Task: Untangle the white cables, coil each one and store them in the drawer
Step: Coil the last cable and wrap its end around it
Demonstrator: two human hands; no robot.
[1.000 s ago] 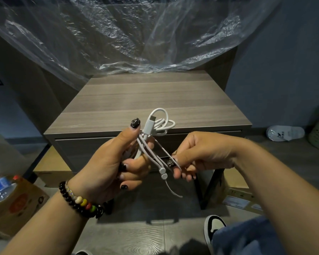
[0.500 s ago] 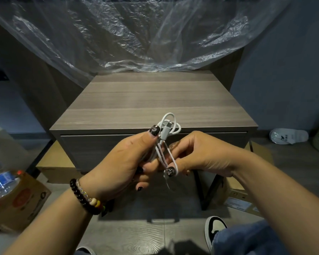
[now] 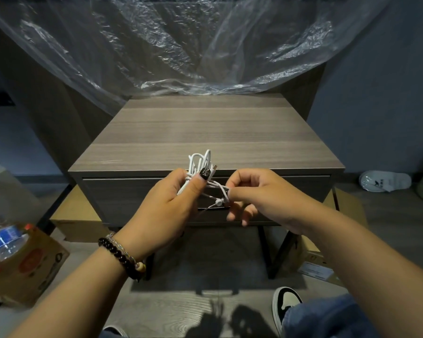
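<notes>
My left hand (image 3: 171,206) grips a bundle of white cables (image 3: 199,164), thumb pressed across the loops that stick up above the fist. My right hand (image 3: 257,196) pinches a strand of the same bundle just right of the left thumb, and a small white plug end (image 3: 219,202) hangs below between the hands. Both hands hover in front of the closed drawer (image 3: 122,198) of a grey wooden nightstand (image 3: 205,128). How the strands cross inside the fist is hidden.
Clear plastic sheeting (image 3: 181,45) drapes behind the nightstand. A cardboard box with a water bottle (image 3: 3,240) stands at the left on the floor, more boxes (image 3: 313,262) lie under the nightstand, a white slipper (image 3: 383,180) is at the right, and my shoe (image 3: 287,301) is below.
The hands came closer together and the bundle turned more upright. The right hand shifted its pinch up along the strand toward the left thumb, and the view tilted slightly.
</notes>
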